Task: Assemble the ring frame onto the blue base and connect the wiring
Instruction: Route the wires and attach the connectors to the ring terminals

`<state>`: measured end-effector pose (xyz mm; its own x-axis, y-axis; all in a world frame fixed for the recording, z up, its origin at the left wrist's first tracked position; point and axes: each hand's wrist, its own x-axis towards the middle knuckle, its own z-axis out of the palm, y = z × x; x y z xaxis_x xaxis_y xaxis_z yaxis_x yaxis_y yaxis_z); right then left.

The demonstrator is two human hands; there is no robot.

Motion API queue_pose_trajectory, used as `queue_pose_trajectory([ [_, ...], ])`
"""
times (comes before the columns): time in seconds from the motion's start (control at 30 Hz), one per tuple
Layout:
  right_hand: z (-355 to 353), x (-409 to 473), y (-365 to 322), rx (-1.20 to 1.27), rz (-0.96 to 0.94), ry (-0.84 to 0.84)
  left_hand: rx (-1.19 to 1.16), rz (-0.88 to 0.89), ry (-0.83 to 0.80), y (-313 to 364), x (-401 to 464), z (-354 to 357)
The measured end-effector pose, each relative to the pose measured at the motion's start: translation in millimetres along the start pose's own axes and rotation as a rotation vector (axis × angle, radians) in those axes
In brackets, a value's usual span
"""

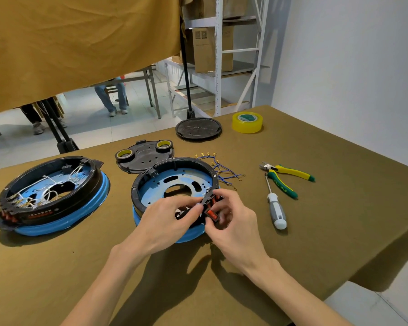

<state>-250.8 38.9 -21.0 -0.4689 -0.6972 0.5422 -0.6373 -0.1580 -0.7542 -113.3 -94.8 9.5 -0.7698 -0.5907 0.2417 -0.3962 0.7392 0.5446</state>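
A black ring frame [179, 162] sits on a blue base [189, 178] in the middle of the table. At its near rim is a black switch panel [210, 201] with red rocker switches. My right hand [231, 222] pinches a red rocker switch [212, 214] just in front of that panel. My left hand [167, 220] reaches in from the left, its fingers curled against the frame's near rim and the panel. A bundle of blue wires [222, 170] with metal terminals lies loose behind the frame. A second blue base with its ring frame [52, 196] and white wiring stands at the left.
Green and yellow pliers [285, 177] and a grey-handled screwdriver [275, 205] lie to the right. A black plate [146, 156] carrying two tape rolls, a round black disc [198, 128] and a yellow tape roll [247, 122] lie further back. The table edge falls away at the right.
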Motion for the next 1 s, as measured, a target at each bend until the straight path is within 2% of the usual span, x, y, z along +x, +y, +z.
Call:
queue_pose_trajectory([
  [0.17, 6.5, -4.1, 1.9, 0.04, -0.032, -0.005, -0.041, -0.02, 0.076, 6.6, -0.8, 2.1],
  [0.4, 10.6, -7.9, 4.3, 0.021, -0.048, 0.045, -0.05, -0.038, 0.03, 3.2, 1.6, 1.2],
  [0.6, 2.4, -12.3, 10.3, 0.029, 0.065, 0.094, -0.016, -0.037, 0.019, -1.0, 1.3, 1.2],
  [0.73, -3.3, -8.5, 12.2, -0.005, 0.063, 0.177, 0.018, -0.029, 0.001, -1.5, 0.9, 0.4],
  [1.0, 0.1, -11.0, 14.4, -0.036, 0.069, 0.171, 0.043, -0.018, 0.031, 0.1, -1.1, 2.8],
])
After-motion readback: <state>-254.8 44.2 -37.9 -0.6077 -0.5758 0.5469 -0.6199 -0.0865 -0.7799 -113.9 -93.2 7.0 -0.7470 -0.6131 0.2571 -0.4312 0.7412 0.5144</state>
